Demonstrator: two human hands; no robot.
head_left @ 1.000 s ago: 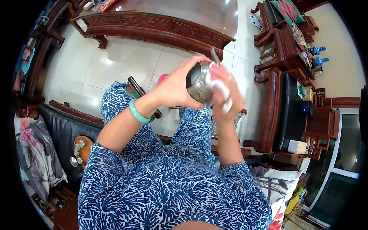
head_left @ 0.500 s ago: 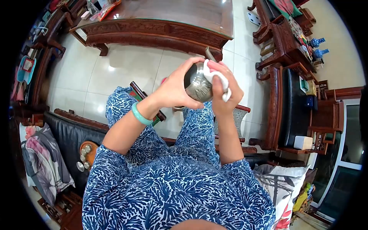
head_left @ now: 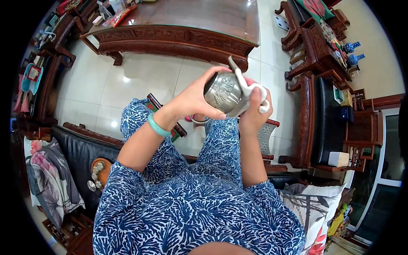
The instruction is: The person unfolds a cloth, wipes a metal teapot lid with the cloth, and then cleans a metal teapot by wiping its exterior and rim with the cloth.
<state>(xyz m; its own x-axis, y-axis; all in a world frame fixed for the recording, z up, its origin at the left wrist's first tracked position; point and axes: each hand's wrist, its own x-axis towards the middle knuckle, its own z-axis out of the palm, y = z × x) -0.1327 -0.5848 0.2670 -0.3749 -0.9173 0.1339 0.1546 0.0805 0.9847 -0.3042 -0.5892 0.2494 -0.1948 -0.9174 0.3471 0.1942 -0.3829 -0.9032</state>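
Sitting in blue-and-white patterned clothes [head_left: 191,199], the person holds a round metal pot [head_left: 222,91] out over the knees, tilted so that its dark opening faces left. The left hand [head_left: 197,97], with a pale green bangle [head_left: 157,126] at its wrist, is spread wide around the opening end, the fingers curved over the top and the thumb below. The right hand [head_left: 257,112] pinches a white cloth [head_left: 248,93], its fingers narrow and partly hidden behind the folds. Half a second ago the cloth was bunched over the pot's upper right; now it hangs in a longer fold from beside the spout [head_left: 233,63] down the pot's right side, and more of the raised pattern shows. Cloth and pot thus seem to meet mainly at the spout end, leaving the patterned side uncovered.

Left of the person, on a black bench seat [head_left: 76,146], small metal cups [head_left: 99,166] sit on a wooden tray [head_left: 108,165] near a grey jacket [head_left: 55,178]; a printed cushion [head_left: 316,206] lies on the right. Beyond the knees, pale floor tiles [head_left: 85,83] run to a carved desk [head_left: 191,15] with a shiny top. Farther right are another black seat [head_left: 324,114] and blue vases [head_left: 352,47].
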